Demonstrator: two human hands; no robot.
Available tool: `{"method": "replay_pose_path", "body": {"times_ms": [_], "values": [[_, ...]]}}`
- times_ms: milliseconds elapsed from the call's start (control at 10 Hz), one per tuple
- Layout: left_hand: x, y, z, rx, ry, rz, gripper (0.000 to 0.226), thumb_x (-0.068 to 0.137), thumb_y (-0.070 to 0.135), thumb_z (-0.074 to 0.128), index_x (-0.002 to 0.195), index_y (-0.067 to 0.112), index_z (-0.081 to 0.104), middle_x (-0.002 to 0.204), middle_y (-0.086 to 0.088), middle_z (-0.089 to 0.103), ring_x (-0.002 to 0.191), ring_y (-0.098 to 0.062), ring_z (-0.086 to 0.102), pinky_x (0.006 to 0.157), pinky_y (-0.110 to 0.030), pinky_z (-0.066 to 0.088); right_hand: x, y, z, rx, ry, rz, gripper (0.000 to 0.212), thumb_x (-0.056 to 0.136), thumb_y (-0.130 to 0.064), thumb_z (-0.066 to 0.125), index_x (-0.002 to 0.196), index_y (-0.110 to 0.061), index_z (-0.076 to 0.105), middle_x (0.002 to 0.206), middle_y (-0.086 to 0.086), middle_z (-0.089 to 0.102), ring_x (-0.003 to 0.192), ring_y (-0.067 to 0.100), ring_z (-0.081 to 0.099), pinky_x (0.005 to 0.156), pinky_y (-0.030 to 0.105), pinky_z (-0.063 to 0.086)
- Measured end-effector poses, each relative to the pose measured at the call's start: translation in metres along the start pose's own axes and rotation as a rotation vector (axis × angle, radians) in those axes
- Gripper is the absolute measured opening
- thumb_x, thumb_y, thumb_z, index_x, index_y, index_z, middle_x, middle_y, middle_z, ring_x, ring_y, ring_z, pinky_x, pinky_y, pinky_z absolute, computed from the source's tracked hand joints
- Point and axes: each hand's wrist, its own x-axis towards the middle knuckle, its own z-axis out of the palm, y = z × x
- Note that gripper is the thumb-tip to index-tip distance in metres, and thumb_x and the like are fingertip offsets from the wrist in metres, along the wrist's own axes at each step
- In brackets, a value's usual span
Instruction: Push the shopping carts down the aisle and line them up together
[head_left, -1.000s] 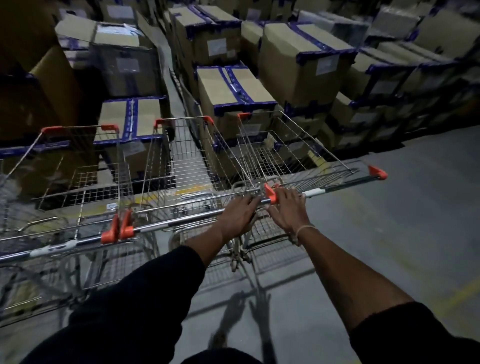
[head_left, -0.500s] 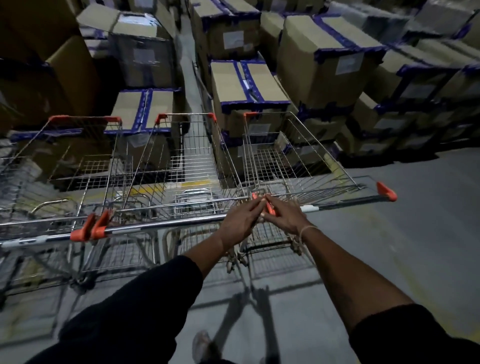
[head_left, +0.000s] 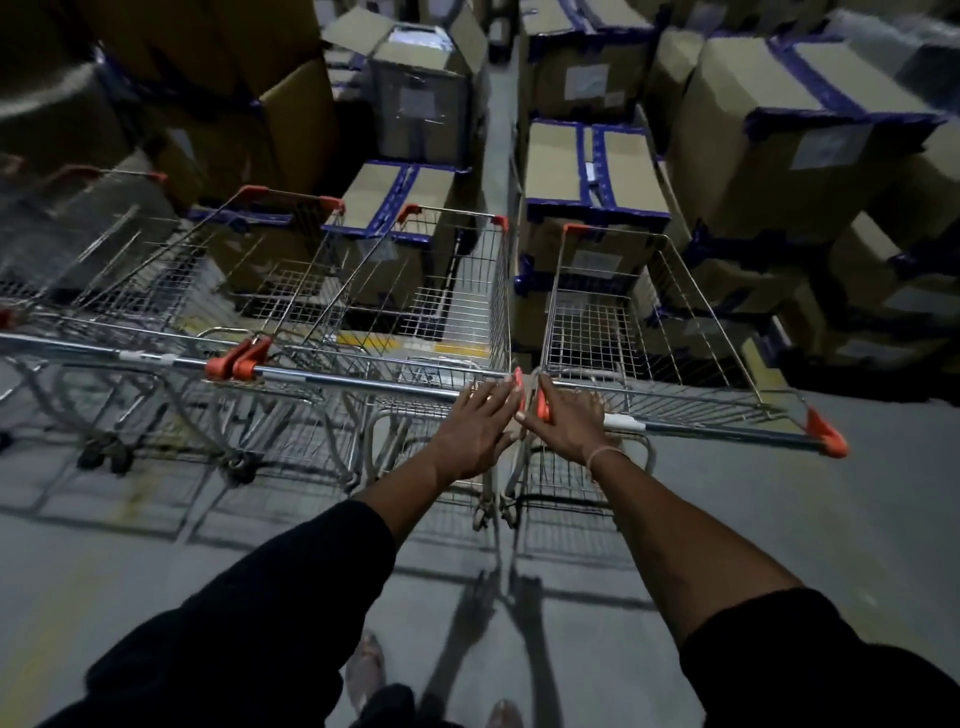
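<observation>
Head view: your left hand (head_left: 475, 434) lies on the steel handle of the middle cart (head_left: 415, 332), fingers spread flat rather than curled. Your right hand (head_left: 569, 423) wraps the handle of the right cart (head_left: 649, 332) at its orange end cap, thumb nearly touching your left hand. The two carts stand side by side just beyond your hands. More carts (head_left: 171, 291) line up left of your left hand. Taped cardboard boxes (head_left: 592, 171) are stacked past the carts.

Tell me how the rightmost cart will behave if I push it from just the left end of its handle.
The rightmost cart will likely roll easily: wheeled, basket empty. With the right hand at the handle's left end, it may swing sideways. The wire basket looks stiff.
</observation>
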Motion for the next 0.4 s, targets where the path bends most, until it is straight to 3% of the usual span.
{"method": "replay_pose_path", "body": {"times_ms": [100, 200, 300, 400], "values": [[-0.011, -0.012, 0.002, 0.01, -0.024, -0.017, 0.071, 0.107, 0.055, 0.026, 0.166, 0.021, 0.003, 0.174, -0.008, -0.001, 0.16, -0.031, 0.0, 0.129, -0.052, 0.004, -0.003, -0.002, -0.005, 0.0, 0.002, 0.015, 0.089, 0.098, -0.076, 0.046, 0.169, -0.028, 0.021, 0.164, 0.016, 0.041, 0.149, 0.041, 0.035, 0.123, 0.051, 0.019], [-0.023, -0.028, -0.005, 0.01, -0.037, -0.062, 0.085, 0.094, 0.068, 0.0, 0.165, 0.022, 0.005, 0.173, -0.009, 0.001, 0.16, -0.032, -0.001, 0.129, -0.051, 0.004, -0.007, -0.005, -0.012, 0.058, 0.0, 0.05, 0.102, 0.086, -0.09, 0.042, 0.166, -0.028, 0.027, 0.165, 0.017, 0.033, 0.151, 0.042, 0.029, 0.124, 0.052, 0.025], [-0.03, -0.055, -0.013, 0.006, -0.007, -0.076, 0.1, 0.088, 0.077, -0.017, 0.165, 0.019, 0.008, 0.173, -0.011, 0.001, 0.159, -0.032, -0.006, 0.129, -0.054, 0.007, -0.006, -0.004, -0.023, 0.119, 0.074, 0.04, 0.112, 0.074, -0.096, 0.03, 0.161, -0.026, 0.035, 0.159, 0.017, 0.037, 0.149, 0.04, 0.031, 0.122, 0.052, 0.031], [-0.029, -0.083, -0.039, 0.006, 0.062, -0.133, 0.1, 0.088, 0.078, -0.016, 0.165, 0.017, 0.007, 0.172, -0.009, -0.006, 0.158, -0.03, -0.016, 0.129, -0.055, 0.006, -0.001, -0.005, -0.043, 0.107, 0.154, 0.038, 0.092, 0.095, -0.08, 0.045, 0.164, -0.021, 0.03, 0.163, 0.015, 0.034, 0.154, 0.039, 0.026, 0.127, 0.052, 0.024]]}}
